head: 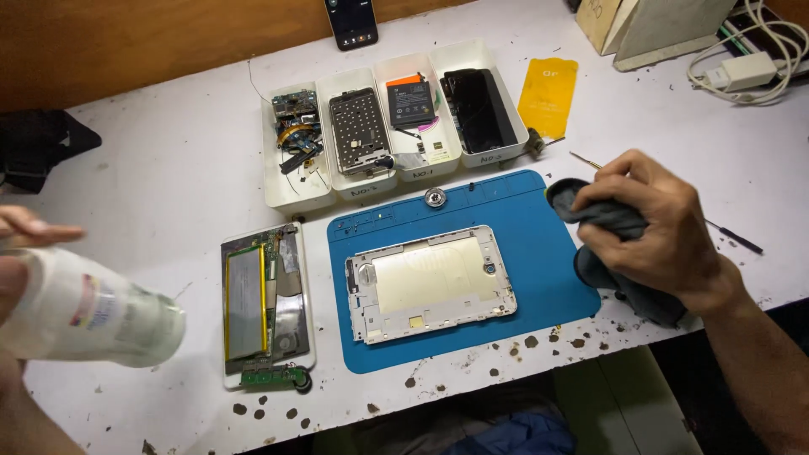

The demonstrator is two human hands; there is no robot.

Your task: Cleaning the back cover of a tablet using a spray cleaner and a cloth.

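Note:
My left hand (21,253) holds a white plastic bottle (93,316) tilted on its side at the left edge, its end pointing towards the middle of the table. My right hand (653,227) grips a bunched dark grey cloth (602,219) at the right edge of a blue work mat (539,227). A silver tablet frame (430,282) lies flat in the middle of the mat. Left of the mat lies an opened tablet (265,307) with its battery and circuit boards showing.
Several white trays (291,195) at the back hold circuit boards, a metal frame, a battery and a dark screen. A yellow sheet (548,97), a phone (351,21), a charger with cables (746,67), thin tools (733,236) and a round magnet (435,198) lie around.

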